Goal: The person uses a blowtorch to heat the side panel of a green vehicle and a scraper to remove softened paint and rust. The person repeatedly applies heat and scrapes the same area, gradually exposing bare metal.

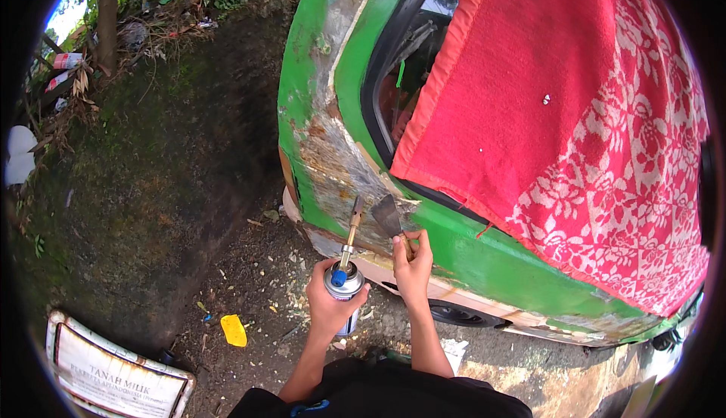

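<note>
My left hand (324, 314) is wrapped round the gas can of a blowtorch (349, 250), which has a brass tube and a blue knob. The torch's nozzle points away from me, at the scraped panel of a green car (325, 162). In my right hand (414, 270) is a putty knife (386, 216), gripped by its handle. Its wide blade lies over the bare, rusty patch, just right of the nozzle; whether it touches the metal I cannot tell. Around that patch the green paint is stripped to grey and brown.
A red blanket with white flowers (522, 93) covers the car's glass and roof. On the dirt at left lie a yellow scrap (234, 330) and paint flakes. A framed white sign (113, 369) rests at lower left. A mossy slope (159, 184) rises toward a tree trunk (107, 17).
</note>
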{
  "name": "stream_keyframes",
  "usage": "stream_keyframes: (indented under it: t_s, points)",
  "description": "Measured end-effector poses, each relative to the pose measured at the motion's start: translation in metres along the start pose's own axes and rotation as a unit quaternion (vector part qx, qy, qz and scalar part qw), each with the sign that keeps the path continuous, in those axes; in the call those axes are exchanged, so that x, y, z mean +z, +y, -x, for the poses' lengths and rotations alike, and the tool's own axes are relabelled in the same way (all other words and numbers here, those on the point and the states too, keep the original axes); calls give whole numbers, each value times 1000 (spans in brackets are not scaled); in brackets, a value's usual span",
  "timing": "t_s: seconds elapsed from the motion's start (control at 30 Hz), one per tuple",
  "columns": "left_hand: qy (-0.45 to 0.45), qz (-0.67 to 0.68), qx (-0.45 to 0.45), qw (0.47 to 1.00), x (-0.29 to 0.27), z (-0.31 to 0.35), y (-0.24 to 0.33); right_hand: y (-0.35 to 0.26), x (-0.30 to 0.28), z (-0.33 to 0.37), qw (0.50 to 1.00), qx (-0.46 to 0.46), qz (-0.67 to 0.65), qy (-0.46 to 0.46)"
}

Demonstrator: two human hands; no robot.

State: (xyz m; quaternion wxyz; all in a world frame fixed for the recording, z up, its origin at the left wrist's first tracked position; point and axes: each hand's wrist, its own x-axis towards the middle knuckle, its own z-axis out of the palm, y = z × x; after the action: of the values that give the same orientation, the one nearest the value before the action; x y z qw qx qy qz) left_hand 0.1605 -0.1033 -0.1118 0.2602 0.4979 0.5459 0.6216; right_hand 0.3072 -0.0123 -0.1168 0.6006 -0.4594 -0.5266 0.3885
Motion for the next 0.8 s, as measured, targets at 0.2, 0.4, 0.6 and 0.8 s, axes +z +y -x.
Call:
stream_keyframes:
  t_s: [0.2, 0.4, 0.6, 0.8]
  points:
    - [-19, 3, 10, 1000, 3, -4, -2, 1, 3, -4, 1000, 3, -23, -9]
    - [-17, 5, 19, 1000, 6, -8, 2, 1, 0, -4, 999, 20, -43, -7]
    - [-19, 11, 13, 1000, 7, -9, 0, 1, -2, -6, 999, 25, -40, -6]
    - [-21, 12, 12, 1000, 7, -10, -1, 1, -1, -7, 998, 27, -46, -13]
